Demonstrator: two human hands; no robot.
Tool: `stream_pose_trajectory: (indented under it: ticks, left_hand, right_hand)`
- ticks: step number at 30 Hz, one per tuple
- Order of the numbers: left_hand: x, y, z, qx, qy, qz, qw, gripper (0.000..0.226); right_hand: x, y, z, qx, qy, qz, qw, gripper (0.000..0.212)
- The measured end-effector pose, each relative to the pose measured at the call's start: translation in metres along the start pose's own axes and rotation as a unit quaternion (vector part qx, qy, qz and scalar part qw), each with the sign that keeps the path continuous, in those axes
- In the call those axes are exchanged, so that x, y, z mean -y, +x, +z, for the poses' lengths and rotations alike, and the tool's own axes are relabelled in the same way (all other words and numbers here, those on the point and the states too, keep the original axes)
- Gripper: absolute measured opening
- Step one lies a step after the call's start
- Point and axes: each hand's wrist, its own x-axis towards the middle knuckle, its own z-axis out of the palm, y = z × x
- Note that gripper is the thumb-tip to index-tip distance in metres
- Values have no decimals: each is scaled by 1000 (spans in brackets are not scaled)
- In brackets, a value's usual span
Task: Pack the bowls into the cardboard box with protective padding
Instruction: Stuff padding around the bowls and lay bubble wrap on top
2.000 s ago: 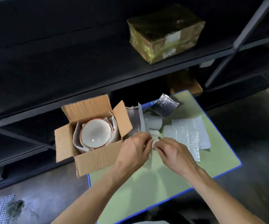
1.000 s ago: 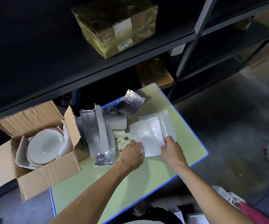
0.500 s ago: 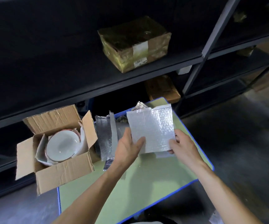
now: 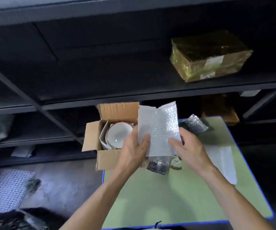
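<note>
A white bubble-wrap sheet, translucent, dimpled and roughly rectangular with a notched top edge, is being held upright above the green table, just right of the open cardboard box. A round, glossy white bowl with a reddish rim is being cradled in white padding inside the corrugated box. The sheet's lower part is being pinched by the left hand and the right hand, thumbs in front, forearms reaching forward. Crinkled silver foil padding is lying beneath.
</note>
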Motion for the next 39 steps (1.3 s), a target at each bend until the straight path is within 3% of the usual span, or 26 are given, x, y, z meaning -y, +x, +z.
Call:
stream_pose_trajectory:
  ticks: [2,4,7,12,17,21,23,26,30,32,37,39]
  left_hand:
    - [3,-2,-25,-27,27,-1,999,19]
    - [10,-3,-51,-48,44,-1,998,20]
    - [21,-6,-85,-54,22,-69,996,25]
    - [28,-12,-115,-38,13,-113,993,30]
    - [40,-6,-124,-23,-3,-78,997,15]
    - [45,-2,-130,5,37,-33,999,29]
    - [43,-3,-131,16,46,8,999,42]
    - [40,-3,-136,37,17,39,998,49]
    - [40,5,-142,24,21,54,998,54]
    - [41,7,-145,29,44,72,996,52]
    - [56,13,-152,-25,129,111,985,46]
    - [61,18,-151,-43,155,108,981,38]
  right_hand:
    - [14,7,19,25,-12,-28,999,16]
    - [26,13,37,49,-4,-27,998,8]
    - [40,21,63,61,4,-14,998,48]
    - [61,26,107,60,-12,-25,998,67]
    - [76,28,134,27,-53,-66,996,46]
    - [82,32,148,22,-30,-45,998,38]
    - [87,35,152,-2,-17,-40,999,47]
    - [102,41,154,-56,-21,-95,994,76]
    - [120,53,153,-52,-69,-179,980,101]
    - [127,60,150,-28,-132,-189,973,97]
    - [143,78,139,-11,-227,-194,954,58]
    - [149,86,133,36,-261,-188,946,62]
